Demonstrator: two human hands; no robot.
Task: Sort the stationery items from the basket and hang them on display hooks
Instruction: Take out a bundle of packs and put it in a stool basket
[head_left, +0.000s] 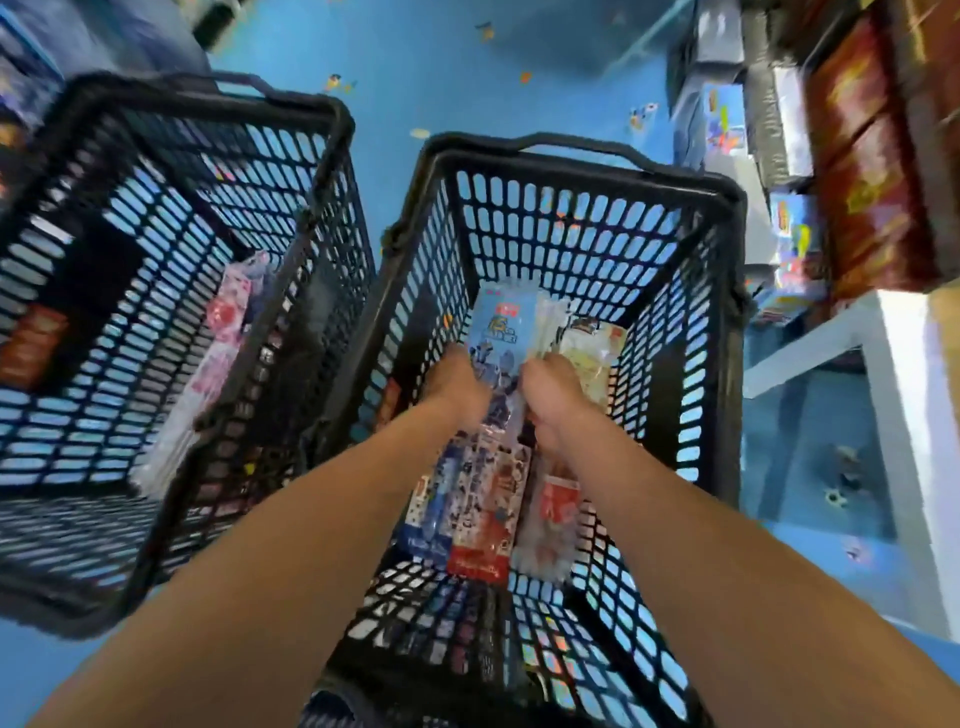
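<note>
Floor (467, 78); basket (587, 158); left hand (457, 384), right hand (553, 397) grip blue packet (493, 332), long axis away.

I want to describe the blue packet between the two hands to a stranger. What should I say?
On the blue floor, of the two black baskets take the right basket, where both arms reach in. Between the left hand and the right hand is a long light-blue packet. Unlike the cream packet on its right, it has a red tag on top.
</note>
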